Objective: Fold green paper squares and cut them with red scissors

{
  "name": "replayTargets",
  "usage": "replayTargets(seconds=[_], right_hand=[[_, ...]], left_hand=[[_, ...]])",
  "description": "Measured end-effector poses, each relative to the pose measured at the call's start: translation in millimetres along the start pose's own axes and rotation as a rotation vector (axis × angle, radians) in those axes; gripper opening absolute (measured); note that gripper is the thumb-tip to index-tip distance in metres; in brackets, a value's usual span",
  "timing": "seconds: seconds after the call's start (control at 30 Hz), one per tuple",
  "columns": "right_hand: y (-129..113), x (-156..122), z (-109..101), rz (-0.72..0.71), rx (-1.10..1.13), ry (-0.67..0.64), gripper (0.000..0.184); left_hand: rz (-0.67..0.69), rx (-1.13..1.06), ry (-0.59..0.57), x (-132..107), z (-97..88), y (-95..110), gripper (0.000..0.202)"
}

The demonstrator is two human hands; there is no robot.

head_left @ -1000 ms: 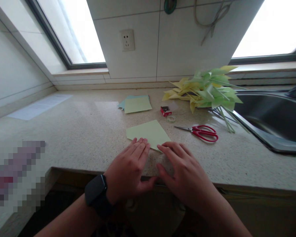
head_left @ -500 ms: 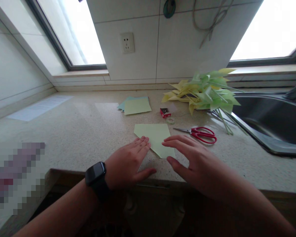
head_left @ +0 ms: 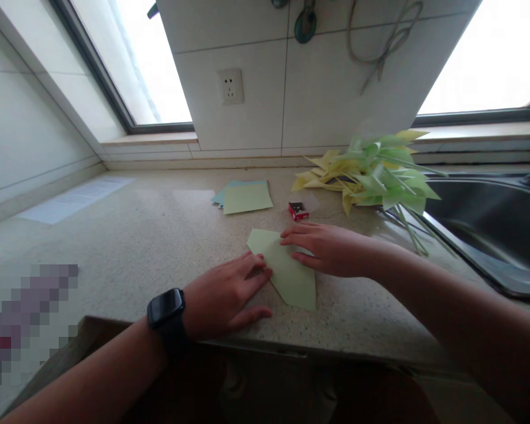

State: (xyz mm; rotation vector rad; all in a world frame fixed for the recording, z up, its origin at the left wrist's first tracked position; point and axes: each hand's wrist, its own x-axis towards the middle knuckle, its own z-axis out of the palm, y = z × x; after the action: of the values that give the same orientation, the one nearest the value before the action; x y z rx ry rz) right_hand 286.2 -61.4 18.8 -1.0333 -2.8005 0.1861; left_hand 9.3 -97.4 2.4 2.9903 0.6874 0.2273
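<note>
A pale green sheet of paper [head_left: 292,284] with its lower left corner slanted off lies on the counter between my hands. At its left edge, my left hand [head_left: 229,290] rests with the fingers stretched out and touching the paper; a black watch is on that wrist. My right hand [head_left: 329,248] reaches in from the right over the upper right part of the sheet, its fingers extended and apart. Just beyond it stands a small open red box [head_left: 298,211] with small items inside. The scissors are hidden behind my right hand and forearm.
Several green and yellow paper pinwheels [head_left: 388,176] lie in a heap at the back right, beside the sink [head_left: 490,218]. A stack of coloured paper [head_left: 247,198] lies farther back. A printed sheet [head_left: 77,199] is at the far left. The counter's front edge runs below my hands.
My right hand has moved forward and turned leftward across the paper, covering the scissors and tape roll. The paper has turned slightly and lies a little nearer. My left hand stays at its edge.
</note>
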Motion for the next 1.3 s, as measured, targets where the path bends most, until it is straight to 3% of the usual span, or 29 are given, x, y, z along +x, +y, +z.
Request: replayTargets(seconds=[0.47,1.07,1.3], right_hand=[[14,-7,17,0.023,0.06,0.028,0.044],[9,-15,11,0.06,0.018,0.056,0.039],[-4,-13,8,-0.071,0.094,-0.077,0.051]], left_hand=[[0.032,0.069,-0.003,2,-0.8,0,0.062],[0.074,0.071,0.004,9,-2.7,-5,0.061],[0.075,0.101,0.003,8,-2.9,-5,0.062]])
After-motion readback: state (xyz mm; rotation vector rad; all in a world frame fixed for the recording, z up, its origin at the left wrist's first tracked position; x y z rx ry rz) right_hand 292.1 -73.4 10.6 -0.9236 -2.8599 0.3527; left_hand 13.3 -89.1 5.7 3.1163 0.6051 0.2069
